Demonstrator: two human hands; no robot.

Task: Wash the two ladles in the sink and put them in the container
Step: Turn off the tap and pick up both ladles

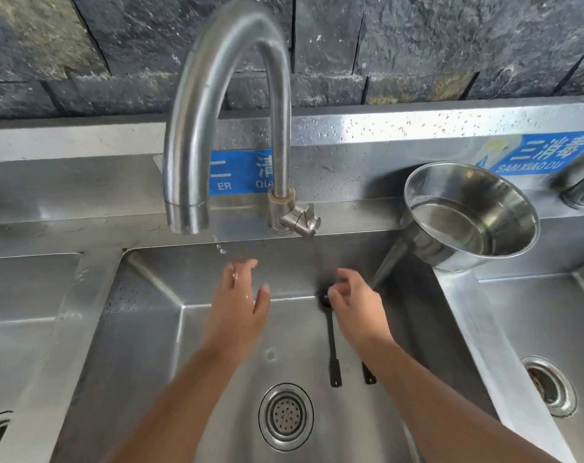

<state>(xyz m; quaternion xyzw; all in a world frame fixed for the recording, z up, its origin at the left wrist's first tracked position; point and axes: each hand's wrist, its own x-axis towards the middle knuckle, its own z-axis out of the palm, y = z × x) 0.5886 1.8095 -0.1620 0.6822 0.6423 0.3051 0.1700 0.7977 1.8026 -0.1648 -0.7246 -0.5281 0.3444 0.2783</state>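
Two black ladles lie in the middle sink basin [143, 329]. One ladle [331, 342] shows its full thin handle, with its bowl end toward the back wall. Of the other ladle [368, 375], only the handle tip shows from under my right forearm. My right hand [357, 305] hovers with bent, parted fingers, the tips at the first ladle's bowl, not closed around it. My left hand [238, 309] is wet, open and empty below the faucet spout [185, 215], which drips a few drops. A steel container [471, 215] with a long handle holds some water at the basin's back right corner.
The faucet lever [302, 222] sits at the base of the tall curved tap. A strainer drain [285, 416] is in the basin floor near me. More basins lie to the left [23, 312] and right [534, 329], and a stone wall stands behind.
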